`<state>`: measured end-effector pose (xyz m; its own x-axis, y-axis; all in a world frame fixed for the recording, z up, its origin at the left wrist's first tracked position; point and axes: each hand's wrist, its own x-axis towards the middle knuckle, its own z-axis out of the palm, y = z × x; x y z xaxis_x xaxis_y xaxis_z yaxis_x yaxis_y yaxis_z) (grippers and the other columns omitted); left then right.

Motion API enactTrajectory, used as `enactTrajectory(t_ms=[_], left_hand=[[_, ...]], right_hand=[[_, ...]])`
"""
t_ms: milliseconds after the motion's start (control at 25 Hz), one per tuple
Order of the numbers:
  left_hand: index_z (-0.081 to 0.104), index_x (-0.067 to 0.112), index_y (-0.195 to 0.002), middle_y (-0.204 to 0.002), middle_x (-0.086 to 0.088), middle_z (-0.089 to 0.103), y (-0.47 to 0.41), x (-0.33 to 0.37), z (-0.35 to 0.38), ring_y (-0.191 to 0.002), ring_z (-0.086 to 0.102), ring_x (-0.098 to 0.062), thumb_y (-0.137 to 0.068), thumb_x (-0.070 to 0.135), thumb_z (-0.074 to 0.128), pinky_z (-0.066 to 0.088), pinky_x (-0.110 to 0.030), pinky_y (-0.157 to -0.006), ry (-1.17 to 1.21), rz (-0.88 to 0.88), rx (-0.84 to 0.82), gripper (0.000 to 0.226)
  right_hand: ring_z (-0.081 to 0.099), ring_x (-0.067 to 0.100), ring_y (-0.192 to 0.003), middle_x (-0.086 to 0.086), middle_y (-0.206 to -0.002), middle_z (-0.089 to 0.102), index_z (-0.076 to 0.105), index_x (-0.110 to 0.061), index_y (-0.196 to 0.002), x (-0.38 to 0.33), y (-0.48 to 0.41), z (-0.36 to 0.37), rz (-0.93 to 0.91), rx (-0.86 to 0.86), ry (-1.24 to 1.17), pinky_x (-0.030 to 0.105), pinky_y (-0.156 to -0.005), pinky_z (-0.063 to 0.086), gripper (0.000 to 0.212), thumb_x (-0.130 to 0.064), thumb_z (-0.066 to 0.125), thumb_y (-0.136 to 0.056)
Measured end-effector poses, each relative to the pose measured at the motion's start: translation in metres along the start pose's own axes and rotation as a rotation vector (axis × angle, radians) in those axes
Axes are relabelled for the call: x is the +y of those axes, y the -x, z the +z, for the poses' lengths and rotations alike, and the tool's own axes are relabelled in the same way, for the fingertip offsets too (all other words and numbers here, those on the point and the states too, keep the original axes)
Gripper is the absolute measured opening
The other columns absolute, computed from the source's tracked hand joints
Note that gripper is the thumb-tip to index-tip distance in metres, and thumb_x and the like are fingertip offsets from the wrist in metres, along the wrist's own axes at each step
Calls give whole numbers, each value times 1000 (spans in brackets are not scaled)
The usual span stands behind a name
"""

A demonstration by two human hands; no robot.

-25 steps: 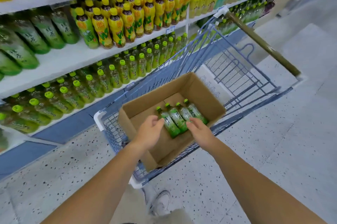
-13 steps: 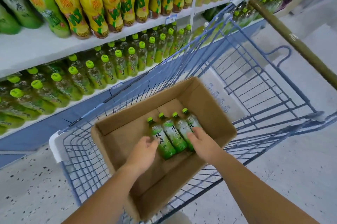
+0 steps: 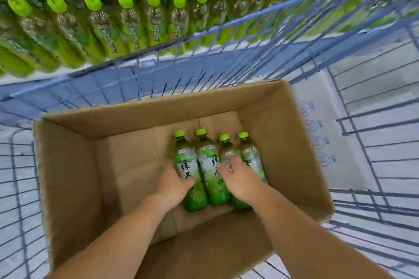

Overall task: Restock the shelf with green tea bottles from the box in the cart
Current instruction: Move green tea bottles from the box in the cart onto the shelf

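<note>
Both arms are bare: the left forearm (image 3: 123, 238) and the right forearm (image 3: 313, 240) show uncovered skin from the wrist all the way back to the lower edge of view. They look slim and smooth, narrowing at the wrists. The left hand (image 3: 174, 184) and the right hand (image 3: 239, 183) are bare as well, seen from the back. The right hand's fingertips (image 3: 231, 162) are smeared with blur, so finer detail is lost.

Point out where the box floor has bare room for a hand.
Bare floor between the box's left wall and the leftmost bottle; a narrower strip between the caps and the far wall. Crowded: the four bottles lie side by side toward the right wall, left hand and right hand on them.
</note>
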<state>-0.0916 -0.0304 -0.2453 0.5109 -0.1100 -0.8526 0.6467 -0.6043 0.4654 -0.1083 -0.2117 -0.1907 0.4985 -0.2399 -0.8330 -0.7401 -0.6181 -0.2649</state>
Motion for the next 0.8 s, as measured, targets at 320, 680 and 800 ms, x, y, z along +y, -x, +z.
enactTrajectory(t_ms=[320, 680, 800], left_hand=[[60, 25, -99, -97, 5, 67, -24, -7, 18, -93, 66, -17, -83, 15, 79, 50, -29, -81, 107, -65, 71, 26], [67, 17, -103, -93, 1, 72, -29, -17, -8, -85, 68, -21, -67, 25, 86, 50, -29, -71, -15, -74, 271, 42], [67, 15, -103, -94, -1, 72, -30, -16, -12, -84, 67, -20, -66, 27, 85, 47, -27, -68, -25, -81, 255, 43]], right_hand=[[62, 26, -91, 13, -119, 64, 51, -11, -136, 5, -38, 21, -43, 28, 102, 35, -75, 49, 42, -38, 40, -105], [61, 26, -109, 4, -119, 63, 59, -12, -127, -8, -61, 50, 74, -135, -81, 30, -86, 47, 63, -49, 78, -80], [66, 22, -101, 1, -114, 70, 66, -17, -120, -14, -64, 65, 93, -130, -275, 34, -91, 54, 58, -43, 84, -72]])
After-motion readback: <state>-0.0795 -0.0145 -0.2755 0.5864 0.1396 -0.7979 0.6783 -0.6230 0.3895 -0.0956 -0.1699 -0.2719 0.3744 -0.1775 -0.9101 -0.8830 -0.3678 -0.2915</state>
